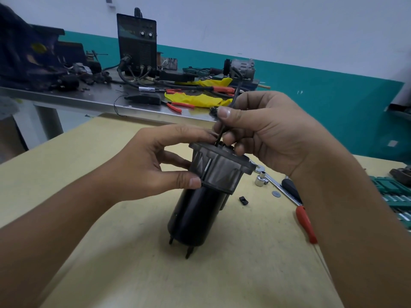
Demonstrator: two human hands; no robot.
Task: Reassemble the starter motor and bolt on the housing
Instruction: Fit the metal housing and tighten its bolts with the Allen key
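Gripping housing (219, 168) with left hand (155, 165), right hand (262, 132) apparently pinching tool (226, 116) above

Soft, even indoor light is falling from above, leaving the scene moderately bright. Faint shadows are lying under the forearms on the yellow tabletop (124, 252). The far steel bench (93, 97) is catching a dull sheen. Wide-angle distortion is bending the wall's teal band (322, 90) and stretching the near edges. Far clutter is looking slightly soft.
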